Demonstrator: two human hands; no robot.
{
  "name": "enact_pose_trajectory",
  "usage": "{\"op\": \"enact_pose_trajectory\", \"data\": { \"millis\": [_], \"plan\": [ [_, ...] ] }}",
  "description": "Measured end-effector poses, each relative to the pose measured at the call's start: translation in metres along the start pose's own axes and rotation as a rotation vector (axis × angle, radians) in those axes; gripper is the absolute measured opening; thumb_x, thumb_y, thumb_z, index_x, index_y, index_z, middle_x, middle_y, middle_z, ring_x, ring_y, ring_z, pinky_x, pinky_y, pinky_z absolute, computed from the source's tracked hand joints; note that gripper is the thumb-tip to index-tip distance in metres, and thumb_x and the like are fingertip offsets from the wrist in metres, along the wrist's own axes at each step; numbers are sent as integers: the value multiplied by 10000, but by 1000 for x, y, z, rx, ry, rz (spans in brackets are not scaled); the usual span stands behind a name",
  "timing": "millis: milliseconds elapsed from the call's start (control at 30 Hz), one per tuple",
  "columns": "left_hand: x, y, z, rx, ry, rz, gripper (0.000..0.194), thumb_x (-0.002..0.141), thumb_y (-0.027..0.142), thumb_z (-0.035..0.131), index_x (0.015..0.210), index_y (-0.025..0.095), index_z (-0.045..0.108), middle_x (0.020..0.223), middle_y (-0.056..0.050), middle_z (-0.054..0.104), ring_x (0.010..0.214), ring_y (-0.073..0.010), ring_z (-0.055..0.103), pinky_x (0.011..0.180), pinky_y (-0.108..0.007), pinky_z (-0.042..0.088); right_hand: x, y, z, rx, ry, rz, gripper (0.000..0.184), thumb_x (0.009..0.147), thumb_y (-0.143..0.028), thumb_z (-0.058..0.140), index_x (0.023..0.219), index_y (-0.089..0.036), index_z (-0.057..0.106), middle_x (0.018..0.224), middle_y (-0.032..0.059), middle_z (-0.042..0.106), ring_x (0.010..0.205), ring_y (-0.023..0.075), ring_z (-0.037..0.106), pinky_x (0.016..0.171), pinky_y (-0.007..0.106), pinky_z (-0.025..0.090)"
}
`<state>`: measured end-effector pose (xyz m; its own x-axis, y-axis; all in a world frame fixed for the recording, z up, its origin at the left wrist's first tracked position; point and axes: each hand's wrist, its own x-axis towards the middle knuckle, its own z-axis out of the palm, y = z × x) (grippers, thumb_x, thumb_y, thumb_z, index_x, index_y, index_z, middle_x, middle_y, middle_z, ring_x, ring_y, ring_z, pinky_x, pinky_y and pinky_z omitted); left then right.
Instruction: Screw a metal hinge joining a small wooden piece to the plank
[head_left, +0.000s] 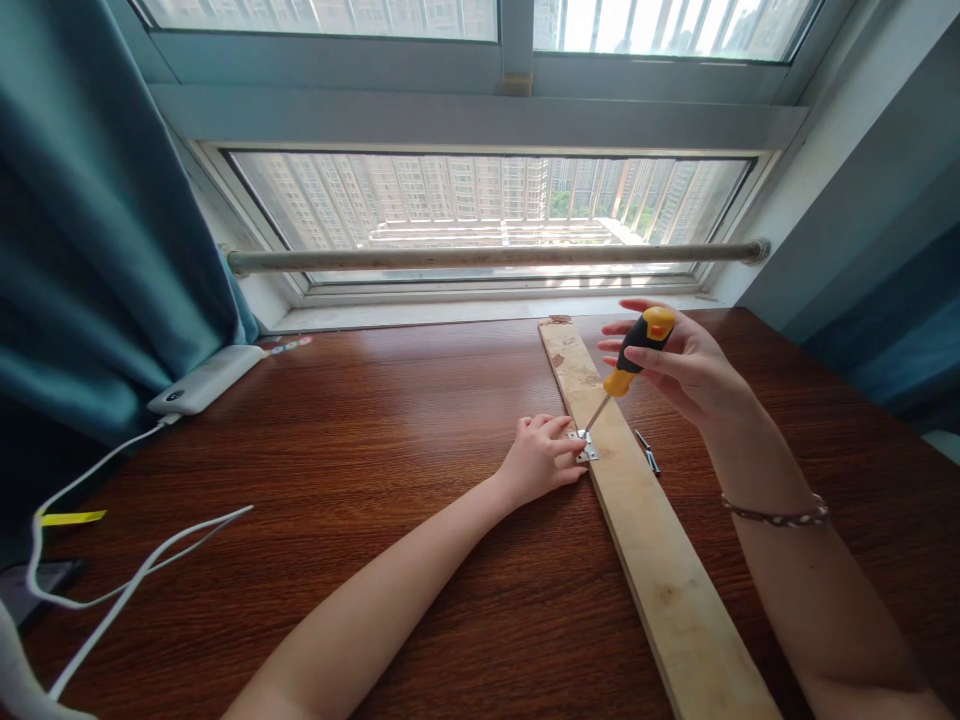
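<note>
A long pale wooden board (637, 500) lies on the dark brown table (360, 420). At its left edge sits a small silver metal hinge (588, 450), partly covered by my left hand (541, 458), whose fingers press on it. My right hand (682, 365) is raised over the board and holds a yellow and black screwdriver (634, 352) by the handle, with some fingers stretched out. The screwdriver is tilted, its tip down at the hinge. Whether a screw is under the tip cannot be made out. Small metal pieces (647, 455) lie just right of the board.
A white power bank (210, 380) with a white cable (112, 447) lies at the left by a blue curtain (105, 220). A yellow strip (73, 518) and a dark phone-like object (41, 580) are nearby. A metal rail (480, 258) crosses the window behind the table.
</note>
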<state>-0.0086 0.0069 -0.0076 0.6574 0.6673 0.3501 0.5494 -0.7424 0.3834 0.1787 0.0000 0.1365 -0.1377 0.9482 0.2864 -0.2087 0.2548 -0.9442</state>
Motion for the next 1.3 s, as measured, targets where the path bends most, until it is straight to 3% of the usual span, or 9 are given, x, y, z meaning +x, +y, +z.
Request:
{"op": "enact_pose_trajectory", "data": {
  "millis": [167,233,400,500,667,833,967,1067,1300],
  "plan": [
    [0,0,-1,-2,-2,-3,298,702,440,630,973,315,646,1192,-49,522,1033,-242,442,861,-403,280,1,-1,-9,-63,-80,-21,411,592,-167,734,974,-188,584,945,48,614,849,207,618,784,391,517],
    [0,0,-1,-1,-3,-7,299,700,439,632,972,316,647,1189,-49,524,1035,-245,441,864,-405,279,2,6,-5,-184,25,-137,396,544,-169,765,896,-187,583,861,18,609,764,179,615,705,344,533],
    [1,1,0,1,-6,-4,299,701,443,631,971,316,647,1192,-49,524,1042,-247,438,861,-406,282,8,29,15,-442,540,-415,443,487,-230,798,795,-216,481,708,-47,488,698,122,550,584,221,496],
    [1,1,0,6,1,-4,299,696,441,635,968,319,647,1191,-45,526,1040,-247,440,858,-405,284,14,32,23,-335,594,-405,415,600,-331,735,812,-232,392,757,-40,488,654,110,558,534,218,491],
    [0,1,0,3,6,0,294,692,431,642,964,318,649,1189,-44,526,1034,-241,447,859,-398,288,15,7,26,-205,596,-512,340,718,-358,639,821,-268,328,745,-42,524,535,112,554,453,244,464],
    [0,1,0,0,10,3,280,695,425,641,955,321,653,1184,-43,530,1027,-239,452,855,-395,289,-11,-34,21,-364,684,-692,233,735,-271,633,831,-277,421,737,-37,511,491,104,496,466,272,432],
    [0,1,1,7,22,7,283,689,417,647,956,324,652,1181,-42,531,1037,-244,445,857,-394,289,-35,-34,-14,-863,509,-435,101,722,-280,629,755,-237,544,672,-19,533,517,121,502,469,264,393],
    [1,-1,3,3,24,15,282,695,416,641,961,320,648,1175,-43,535,1039,-237,446,862,-392,288,-44,-3,-48,-1170,185,-93,114,676,-306,644,688,-216,574,634,-15,580,583,146,536,539,266,392],
    [1,-1,3,-1,18,13,288,705,416,630,973,312,645,1183,-50,533,1045,-239,443,870,-404,281,-47,72,-84,-1448,-21,433,180,600,-323,644,685,-176,585,733,55,651,688,191,582,576,250,373]
  ]
}}
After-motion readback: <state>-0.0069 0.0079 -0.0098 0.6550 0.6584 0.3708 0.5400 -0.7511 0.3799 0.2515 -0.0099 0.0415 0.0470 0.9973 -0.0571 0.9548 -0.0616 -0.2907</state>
